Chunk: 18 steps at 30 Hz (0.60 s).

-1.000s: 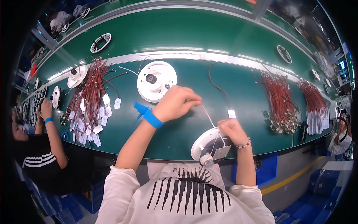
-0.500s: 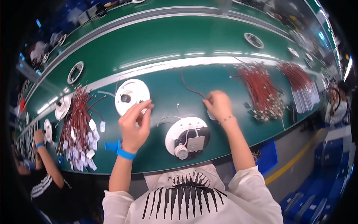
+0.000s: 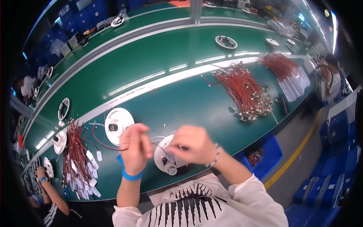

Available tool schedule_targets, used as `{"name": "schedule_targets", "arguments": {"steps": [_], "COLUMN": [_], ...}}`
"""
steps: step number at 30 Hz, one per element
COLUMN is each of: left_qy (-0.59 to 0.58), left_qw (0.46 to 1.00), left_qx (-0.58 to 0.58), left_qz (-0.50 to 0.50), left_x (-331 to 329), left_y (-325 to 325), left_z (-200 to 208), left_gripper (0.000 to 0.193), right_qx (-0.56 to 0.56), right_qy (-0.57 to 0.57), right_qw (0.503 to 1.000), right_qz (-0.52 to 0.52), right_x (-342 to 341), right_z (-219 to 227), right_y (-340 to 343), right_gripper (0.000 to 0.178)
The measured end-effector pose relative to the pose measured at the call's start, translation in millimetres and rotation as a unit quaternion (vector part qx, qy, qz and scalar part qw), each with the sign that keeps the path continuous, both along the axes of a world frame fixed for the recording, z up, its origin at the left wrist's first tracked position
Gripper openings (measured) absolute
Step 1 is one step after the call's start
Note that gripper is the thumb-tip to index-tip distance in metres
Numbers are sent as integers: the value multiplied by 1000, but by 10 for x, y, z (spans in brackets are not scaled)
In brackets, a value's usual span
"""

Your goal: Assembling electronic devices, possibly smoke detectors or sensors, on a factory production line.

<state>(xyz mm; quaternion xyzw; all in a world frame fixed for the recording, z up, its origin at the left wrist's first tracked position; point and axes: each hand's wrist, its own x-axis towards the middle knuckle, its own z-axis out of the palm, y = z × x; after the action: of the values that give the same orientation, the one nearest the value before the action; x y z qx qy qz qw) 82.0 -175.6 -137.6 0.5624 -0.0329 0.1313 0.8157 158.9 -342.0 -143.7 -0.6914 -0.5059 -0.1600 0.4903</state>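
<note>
My left hand (image 3: 135, 149), blue band at the wrist, is slightly blurred, its fingers drawn together around a red-brown cable (image 3: 109, 146). The cable trails left from it, below a white round housing (image 3: 120, 123) with a dark round part on it. My right hand (image 3: 194, 145) is pinched closed above a second white round housing (image 3: 160, 162), hiding much of it. A pale tag shows under these fingers, seemingly on the same cable. A silvery cylindrical part (image 3: 171, 169) sits at the second housing's near edge.
Red wire bundles with white tags lie left (image 3: 77, 151) and right (image 3: 242, 90), with another bundle (image 3: 287, 75) at far right. A blue bin (image 3: 270, 155) stands below the bench's right edge. A co-worker's hand (image 3: 41, 173) is at far left.
My right hand has moved left, over the nearer housing, and the cable now trails out left of my left hand. The view has shifted right.
</note>
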Motion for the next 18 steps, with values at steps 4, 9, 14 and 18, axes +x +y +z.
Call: {"name": "schedule_targets", "arguments": {"steps": [4,9,14,18], "left_qy": [-73,-99,-99,-130], "left_qw": [989,986,983,980], "left_qx": [-114,-116,-126,-138], "left_qz": [52,71,94,57], "left_x": [-215,-547,-663,-713], "left_y": [313,489,513,566], "left_z": [58,85,135,174], "left_gripper": [22,36,30,31], "right_qx": [-83,-443,-377,148], "right_qy": [-80,-170,-110,41], "right_qw": [973,820,846,874], "right_qz": [-197,-321,-362,-460], "right_x": [1114,2089,2239,2392], "right_z": [-88,-961,-725,-136], "right_y": [-334,-649,-646,-727], "right_gripper": [11,11,9,10]}}
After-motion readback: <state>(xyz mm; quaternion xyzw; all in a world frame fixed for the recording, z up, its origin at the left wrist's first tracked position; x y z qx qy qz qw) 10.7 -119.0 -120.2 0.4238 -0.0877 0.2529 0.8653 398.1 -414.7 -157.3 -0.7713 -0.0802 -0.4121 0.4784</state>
